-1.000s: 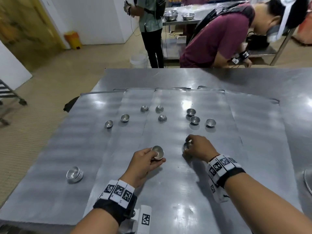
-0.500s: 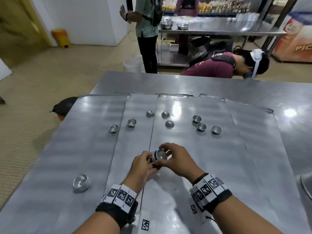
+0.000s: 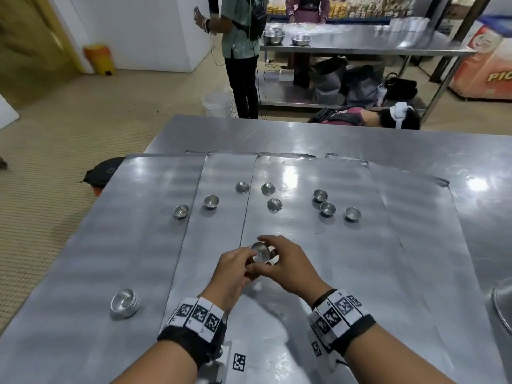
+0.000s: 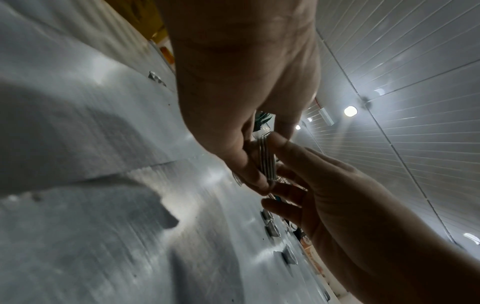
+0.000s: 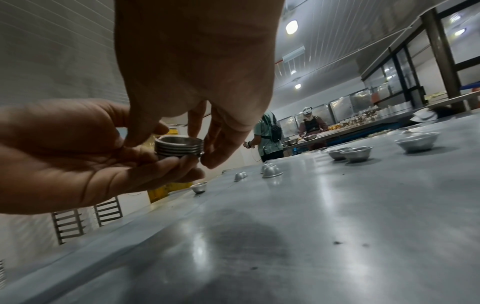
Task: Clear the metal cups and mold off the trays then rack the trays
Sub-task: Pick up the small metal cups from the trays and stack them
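Observation:
Both hands meet above the middle tray. My left hand cradles a small stack of nested metal cups, and my right hand pinches the stack's rim from above. In the right wrist view the stack of cups lies on the left hand's fingers with the right fingertips round it. The left wrist view shows the stack of cups edge-on between both hands. Several loose cups lie further back on the trays, some upside down. Another stack of cups sits at the near left.
Flat metal trays overlap across the steel table. A round metal rim shows at the right edge. A person bends behind the table's far edge, and another person stands by a steel bench.
One second ago my right hand picked up a cup from the tray while the left held one. The right hand then brought it to the left, and both now hold the stack.

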Demonstrator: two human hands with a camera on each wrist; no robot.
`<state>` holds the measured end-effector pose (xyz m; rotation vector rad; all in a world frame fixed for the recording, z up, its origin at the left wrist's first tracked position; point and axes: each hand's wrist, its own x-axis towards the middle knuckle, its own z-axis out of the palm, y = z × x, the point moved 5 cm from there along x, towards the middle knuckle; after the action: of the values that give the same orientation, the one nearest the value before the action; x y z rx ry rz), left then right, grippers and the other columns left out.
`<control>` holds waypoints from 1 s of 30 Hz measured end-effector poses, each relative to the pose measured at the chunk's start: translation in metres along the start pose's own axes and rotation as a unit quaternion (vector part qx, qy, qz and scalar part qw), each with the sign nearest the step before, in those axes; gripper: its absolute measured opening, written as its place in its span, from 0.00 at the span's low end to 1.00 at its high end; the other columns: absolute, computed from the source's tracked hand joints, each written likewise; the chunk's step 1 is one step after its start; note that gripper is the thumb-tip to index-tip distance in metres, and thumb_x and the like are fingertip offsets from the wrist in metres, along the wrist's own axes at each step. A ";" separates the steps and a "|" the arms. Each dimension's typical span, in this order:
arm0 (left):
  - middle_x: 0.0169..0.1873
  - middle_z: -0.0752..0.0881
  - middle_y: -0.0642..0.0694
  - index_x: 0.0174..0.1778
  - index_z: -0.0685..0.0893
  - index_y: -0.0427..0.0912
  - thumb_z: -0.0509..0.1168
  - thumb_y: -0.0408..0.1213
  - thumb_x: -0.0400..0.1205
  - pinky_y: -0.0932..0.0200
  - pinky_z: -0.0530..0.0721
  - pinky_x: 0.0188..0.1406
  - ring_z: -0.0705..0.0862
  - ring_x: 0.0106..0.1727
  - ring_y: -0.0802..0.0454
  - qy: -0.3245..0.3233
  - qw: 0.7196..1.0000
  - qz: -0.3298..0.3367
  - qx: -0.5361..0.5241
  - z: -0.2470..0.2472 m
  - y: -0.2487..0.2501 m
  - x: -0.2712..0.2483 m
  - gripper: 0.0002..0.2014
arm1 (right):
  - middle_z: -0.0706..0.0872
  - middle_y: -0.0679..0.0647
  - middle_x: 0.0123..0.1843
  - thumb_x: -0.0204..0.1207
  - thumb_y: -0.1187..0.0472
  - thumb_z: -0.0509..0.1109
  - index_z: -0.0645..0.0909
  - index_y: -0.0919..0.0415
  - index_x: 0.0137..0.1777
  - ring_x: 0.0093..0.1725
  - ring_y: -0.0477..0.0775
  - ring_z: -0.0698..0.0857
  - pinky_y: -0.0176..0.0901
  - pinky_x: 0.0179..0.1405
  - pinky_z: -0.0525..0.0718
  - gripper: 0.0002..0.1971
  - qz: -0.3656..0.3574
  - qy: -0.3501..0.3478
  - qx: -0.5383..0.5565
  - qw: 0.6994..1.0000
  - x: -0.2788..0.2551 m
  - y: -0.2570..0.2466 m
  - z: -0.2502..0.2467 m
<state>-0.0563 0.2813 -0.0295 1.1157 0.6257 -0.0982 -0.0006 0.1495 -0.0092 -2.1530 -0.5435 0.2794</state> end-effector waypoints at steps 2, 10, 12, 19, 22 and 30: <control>0.36 0.90 0.34 0.43 0.88 0.27 0.64 0.25 0.84 0.50 0.89 0.47 0.90 0.36 0.45 0.000 1.000 0.000 -0.005 0.006 0.000 0.004 0.08 | 0.83 0.38 0.62 0.63 0.35 0.81 0.78 0.41 0.72 0.52 0.40 0.84 0.40 0.55 0.85 0.36 0.017 -0.003 0.003 1.000 -0.003 0.006 -0.012; 0.41 0.92 0.31 0.54 0.84 0.24 0.67 0.27 0.83 0.45 0.89 0.58 0.93 0.50 0.32 0.000 0.999 -0.021 -0.035 0.039 -0.006 0.027 0.09 | 0.86 0.48 0.62 0.79 0.44 0.71 0.84 0.49 0.64 0.49 0.47 0.87 0.47 0.55 0.83 0.17 0.115 0.081 -0.105 0.984 0.014 0.071 -0.081; 0.42 0.92 0.30 0.54 0.84 0.25 0.67 0.27 0.83 0.44 0.89 0.59 0.93 0.51 0.31 -0.010 0.999 -0.024 -0.032 0.048 -0.008 0.032 0.08 | 0.87 0.50 0.62 0.79 0.44 0.70 0.85 0.50 0.63 0.53 0.52 0.87 0.47 0.55 0.82 0.17 0.146 0.111 -0.127 0.975 0.023 0.091 -0.102; 0.42 0.92 0.29 0.55 0.85 0.25 0.67 0.27 0.83 0.42 0.88 0.63 0.93 0.50 0.32 -0.020 1.000 -0.024 -0.004 0.066 -0.009 0.044 0.08 | 0.85 0.61 0.63 0.77 0.48 0.69 0.85 0.54 0.61 0.59 0.66 0.85 0.50 0.52 0.80 0.17 0.248 0.179 -0.179 0.935 0.053 0.159 -0.168; 0.46 0.92 0.29 0.58 0.86 0.26 0.68 0.28 0.84 0.46 0.90 0.56 0.93 0.51 0.33 -0.024 0.999 -0.028 0.004 0.064 -0.011 0.046 0.10 | 0.81 0.64 0.65 0.78 0.47 0.69 0.83 0.55 0.67 0.62 0.68 0.83 0.53 0.56 0.82 0.21 0.271 0.155 -0.202 0.928 0.063 0.182 -0.179; 0.47 0.93 0.31 0.60 0.86 0.27 0.68 0.31 0.84 0.46 0.89 0.56 0.93 0.54 0.34 -0.028 0.999 -0.036 0.003 0.057 -0.015 0.047 0.12 | 0.81 0.60 0.59 0.76 0.50 0.71 0.87 0.47 0.58 0.59 0.68 0.82 0.56 0.58 0.84 0.13 0.250 0.059 -0.280 0.925 0.075 0.194 -0.169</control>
<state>0.0010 0.2368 -0.0496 1.0922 0.6169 -0.1926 0.1846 -0.0358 -0.0654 -2.8330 0.0252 0.2917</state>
